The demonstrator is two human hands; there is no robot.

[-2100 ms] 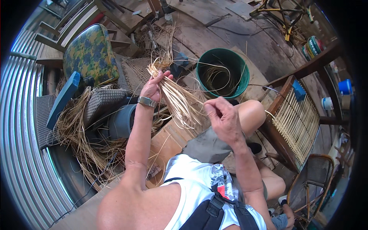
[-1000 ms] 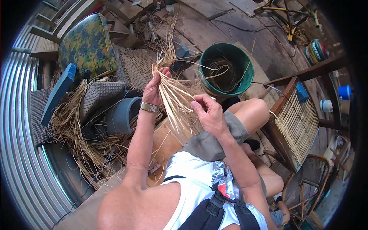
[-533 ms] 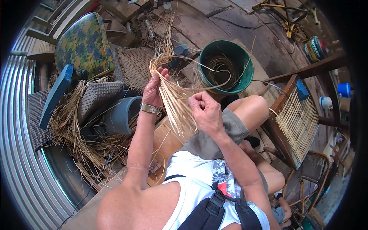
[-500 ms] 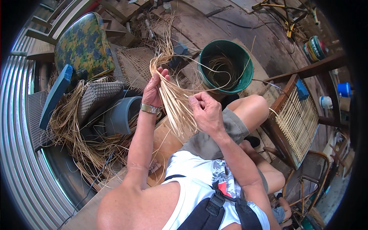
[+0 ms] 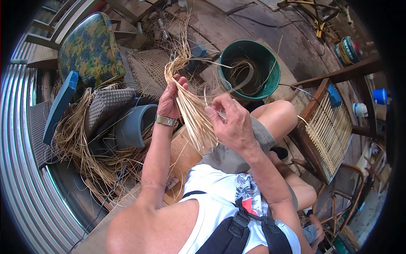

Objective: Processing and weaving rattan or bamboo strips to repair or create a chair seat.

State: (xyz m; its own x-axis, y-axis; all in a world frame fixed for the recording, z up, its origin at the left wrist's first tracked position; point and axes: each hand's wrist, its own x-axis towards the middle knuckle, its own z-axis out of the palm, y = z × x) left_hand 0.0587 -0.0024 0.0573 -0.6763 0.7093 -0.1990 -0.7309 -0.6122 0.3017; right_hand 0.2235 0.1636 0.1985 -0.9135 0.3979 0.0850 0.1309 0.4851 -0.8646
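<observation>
In the head view, a green round plastic bucket point(image 5: 272, 78) with thin pale strands coiled inside stands beyond the hands. To its right leans a brown wooden chair frame point(image 5: 318, 101) strung with pale cane. At the left, a camouflage-patterned cushion point(image 5: 90, 53), a grey-blue round plastic tub point(image 5: 134, 127) and a tangled heap of tan strands point(image 5: 78, 131) crowd beside a corrugated silvery metal sheet point(image 5: 21, 169).

The left hand point(image 5: 172, 98), wearing a silver watch point(image 5: 165, 120) at the wrist, is raised and gripping a loose bundle of pale, thin cane strands point(image 5: 192, 112) near its upper end; the strands fan downward over the lap. The right hand point(image 5: 232, 122) is just beside them, knuckles up, fingers curled toward the thumb; whether it pinches a strand I cannot tell.

Counted: one bundle, one green bucket, one cushion; the strands are too many to count.
</observation>
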